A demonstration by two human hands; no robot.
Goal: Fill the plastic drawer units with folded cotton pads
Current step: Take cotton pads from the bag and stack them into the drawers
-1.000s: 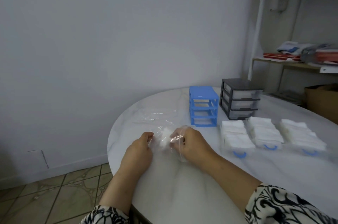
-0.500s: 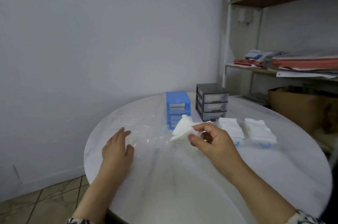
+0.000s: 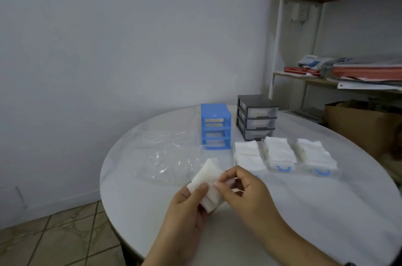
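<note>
A small stack of white cotton pads (image 3: 207,178) is held above the table between both hands. My left hand (image 3: 187,209) grips it from below, thumb on top. My right hand (image 3: 243,196) pinches its right edge with fingertips. Three clear drawers with blue handles lie on the table, each filled with folded pads (image 3: 249,155), (image 3: 279,152), (image 3: 313,153). Behind them stands the blue drawer frame (image 3: 215,125) with no drawers in it, and the dark grey drawer unit (image 3: 256,117) with its three drawers shut.
A crumpled clear plastic bag (image 3: 169,157) lies on the round white table (image 3: 282,211) left of the drawers. A shelf unit (image 3: 339,74) with papers and a cardboard box (image 3: 365,128) stand at the right. Tiled floor lies below at the left.
My left hand has left the plastic bag and come up to grip the pads. My right hand has drawn the pads toward me. The camera has turned left.
</note>
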